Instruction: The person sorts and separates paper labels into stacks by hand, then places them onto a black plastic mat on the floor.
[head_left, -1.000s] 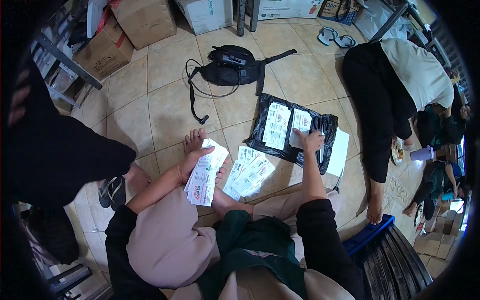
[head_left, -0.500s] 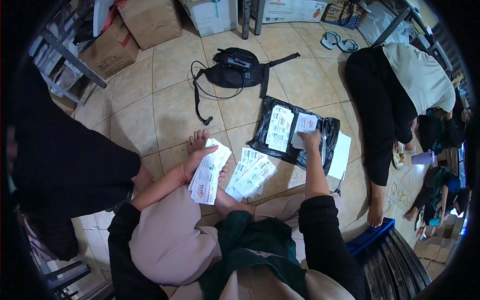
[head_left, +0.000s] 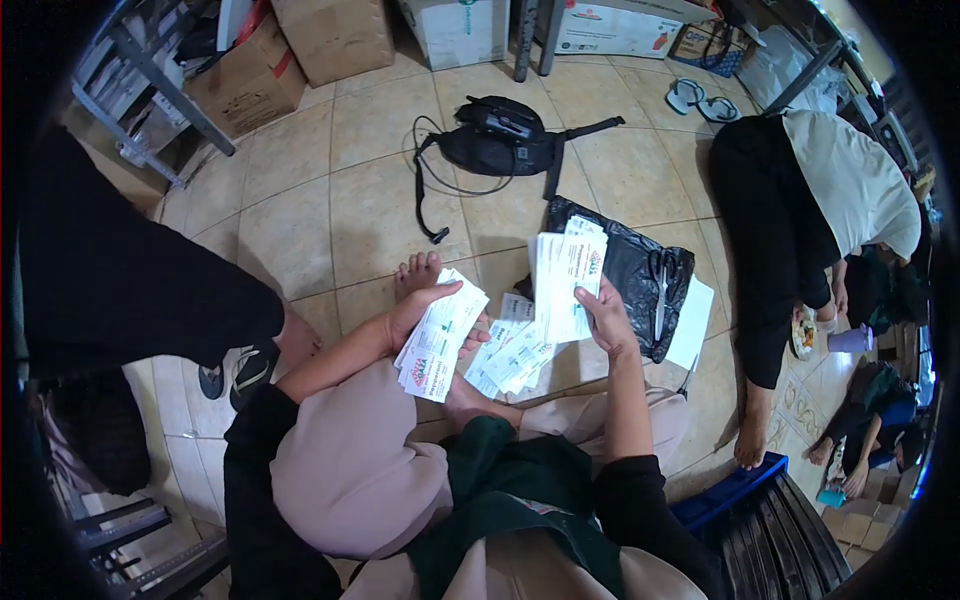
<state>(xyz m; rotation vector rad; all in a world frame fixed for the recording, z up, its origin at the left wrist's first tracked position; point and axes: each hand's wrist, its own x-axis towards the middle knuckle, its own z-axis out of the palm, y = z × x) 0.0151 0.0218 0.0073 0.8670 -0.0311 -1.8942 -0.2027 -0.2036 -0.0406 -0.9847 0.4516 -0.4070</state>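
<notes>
My left hand [head_left: 408,312] is closed around a fanned stack of white printed labels [head_left: 445,335], held over my foot. In my right hand [head_left: 608,318] is a second stack of labels [head_left: 562,285], pinched by thumb and fingers and raised above the floor. A loose pile of labels [head_left: 508,362] lies on the tiles between my hands, partly covered by the right-hand stack. To the right, a black plastic bag [head_left: 635,262] is spread flat, with a few labels [head_left: 586,226] showing at its upper left, partly hidden behind the raised stack. Scissors [head_left: 660,295] rest on the bag.
A white sheet [head_left: 697,325] lies beside the bag. Beyond it sits a black waist pack [head_left: 500,145] with straps and cable. Cardboard boxes [head_left: 335,40] and sandals [head_left: 700,100] are at the back. One person [head_left: 765,220] is at right, another's dark-clothed leg [head_left: 150,260] at left.
My right hand has lifted a stack of labels off the black bag and moved it left. Scissors now show on the bag. My left hand still holds its stack.
</notes>
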